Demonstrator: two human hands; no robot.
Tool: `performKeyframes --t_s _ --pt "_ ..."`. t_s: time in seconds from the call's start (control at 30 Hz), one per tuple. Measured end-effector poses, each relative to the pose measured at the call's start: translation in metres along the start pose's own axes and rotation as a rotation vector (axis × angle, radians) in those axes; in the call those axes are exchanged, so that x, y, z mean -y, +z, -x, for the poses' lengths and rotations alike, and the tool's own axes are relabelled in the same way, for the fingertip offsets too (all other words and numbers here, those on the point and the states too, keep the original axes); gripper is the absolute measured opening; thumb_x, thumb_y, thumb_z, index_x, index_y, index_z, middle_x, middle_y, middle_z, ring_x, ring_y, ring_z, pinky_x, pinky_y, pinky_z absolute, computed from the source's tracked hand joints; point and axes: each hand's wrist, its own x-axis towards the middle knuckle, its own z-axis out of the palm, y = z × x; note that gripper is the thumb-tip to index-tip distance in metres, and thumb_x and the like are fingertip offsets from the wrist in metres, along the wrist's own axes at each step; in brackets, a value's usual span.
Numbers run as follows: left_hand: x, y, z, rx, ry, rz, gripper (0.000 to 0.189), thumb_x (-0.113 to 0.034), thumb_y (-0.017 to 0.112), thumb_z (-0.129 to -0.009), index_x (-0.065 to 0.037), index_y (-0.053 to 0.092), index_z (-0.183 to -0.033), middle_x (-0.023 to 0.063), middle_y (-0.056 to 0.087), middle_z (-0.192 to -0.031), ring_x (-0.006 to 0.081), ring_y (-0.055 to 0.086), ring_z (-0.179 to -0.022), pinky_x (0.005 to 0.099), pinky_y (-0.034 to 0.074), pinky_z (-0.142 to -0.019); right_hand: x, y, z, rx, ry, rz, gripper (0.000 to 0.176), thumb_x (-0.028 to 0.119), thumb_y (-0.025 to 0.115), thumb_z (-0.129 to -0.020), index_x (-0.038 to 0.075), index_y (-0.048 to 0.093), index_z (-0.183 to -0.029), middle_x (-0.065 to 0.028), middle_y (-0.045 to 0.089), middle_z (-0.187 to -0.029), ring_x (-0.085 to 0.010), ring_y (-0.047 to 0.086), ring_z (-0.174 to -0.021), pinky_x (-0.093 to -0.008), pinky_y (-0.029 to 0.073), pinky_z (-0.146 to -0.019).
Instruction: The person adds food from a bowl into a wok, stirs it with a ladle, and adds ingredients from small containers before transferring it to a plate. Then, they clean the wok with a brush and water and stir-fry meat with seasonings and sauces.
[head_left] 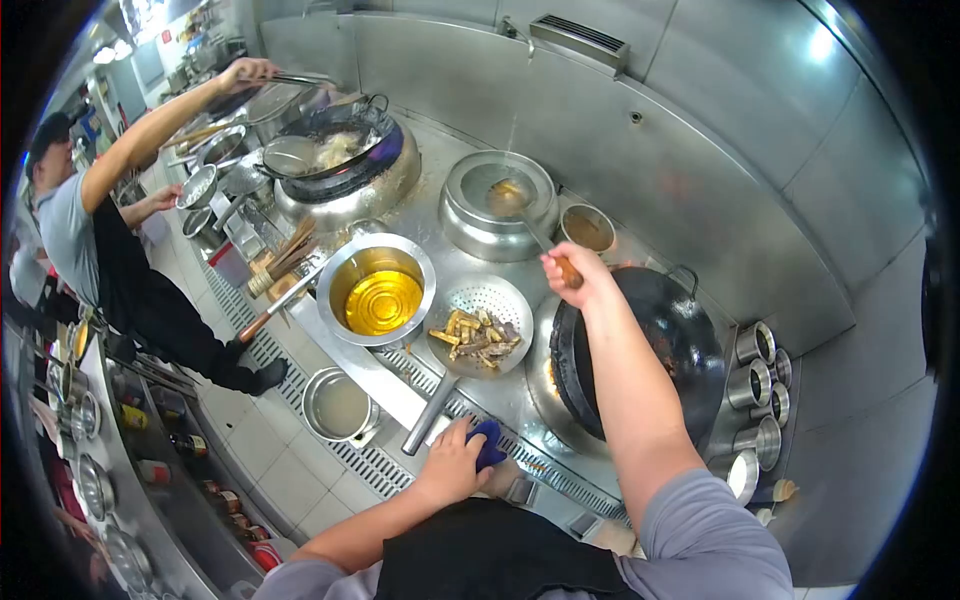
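**Wok station, viewed from above.** The steel range (pixel 425 200) runs from the upper left of the frame to the lower right. A black wok (pixel 660 320) sits at centre right. A steel pot (pixel 468 235) of liquid stands above centre, and a bowl of yellow oil (pixel 332 290) lies left of centre. A perforated strainer (pixel 480 295) of fried pieces rests between the bowl and the wok.

Step in hand, as judged: dipping. The right hand (pixel 582 272) is clenched around the wooden grip of the ladle (pixel 535 232), whose cup lies in the pot. The ladle's long axis runs diagonally, with the grip at centre and the cup pointing to the upper left. Carrying it to the wok would call for a level cup and a swing toward the lower right.

The left hand (pixel 455 465), at bottom centre, grasps a blue cloth (pixel 490 440) at the range's front edge, just beside the wok's near rim. What lies under the cloth is hidden. At upper left, a co-worker's hand (pixel 245 72) holds a tool over a second wok (pixel 335 150).
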Motion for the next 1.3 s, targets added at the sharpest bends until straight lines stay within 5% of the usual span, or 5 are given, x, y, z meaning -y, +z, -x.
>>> performKeyframes --t_s 0.43,0.7,0.9,1.17,1.3 --pt "-0.123 0.012 -0.015 -0.122 0.359 0.219 0.045 -0.018 0.064 -0.079 0.000 0.052 -0.118 0.0191 0.050 -0.125 0.0347 0.050 -0.115 0.0413 0.041 -0.097 -0.029 -0.049 0.208 0.454 -0.114 -0.575 0.032 0.008 0.049 -0.084 -0.013 0.045 -0.107 -0.0050 0.051 -0.071 -0.0107 0.048 -0.052 -0.0235 0.038 -0.042" --pt "-0.190 0.059 -0.088 0.079 0.599 -0.294 0.035 -0.021 0.053 -0.086 0.001 0.059 -0.112 0.0166 0.059 -0.113 0.0305 0.055 -0.108 0.0405 0.043 -0.091 -0.051 -0.117 0.313 -0.073 -0.181 0.009 0.020 0.011 0.051 -0.082 -0.003 0.052 -0.096 -0.0034 0.054 -0.067 -0.0087 0.048 -0.048 -0.0212 0.037 -0.039" --pt "-0.203 0.076 -0.103 0.176 0.538 -0.297 0.036 -0.036 0.047 -0.093 -0.007 0.066 -0.085 0.0103 0.067 -0.084 0.0268 0.063 -0.081 0.0396 0.041 -0.081 -0.070 -0.142 0.335 -0.732 -0.508 1.330 0.015 0.007 0.049 -0.080 -0.002 0.057 -0.090 -0.0075 0.053 -0.060 -0.0188 0.053 -0.043 -0.0335 0.042 -0.040" --pt "-0.180 0.058 -0.083 -0.241 0.659 -0.003 0.025 -0.028 0.061 -0.083 -0.006 0.061 -0.093 0.0110 0.059 -0.089 0.0284 0.057 -0.091 0.0404 0.039 -0.084 -0.060 -0.075 0.268 -0.314 -0.551 0.313 0.026 0.008 0.053 -0.085 0.005 0.047 -0.110 -0.0013 0.050 -0.062 -0.0114 0.046 -0.040 -0.0276 0.037 -0.035" --pt "-0.078 0.018 -0.050 -0.347 0.290 -0.036 0.037 -0.017 0.070 -0.068 -0.002 0.059 -0.100 0.0176 0.057 -0.101 0.0342 0.054 -0.099 0.0442 0.042 -0.089 -0.049 -0.042 0.191 -0.333 -0.540 0.542 0.007 0.005 0.051 -0.082 0.007 0.050 -0.088 -0.0007 0.048 -0.059 -0.0119 0.045 -0.040 -0.0277 0.035 -0.034"
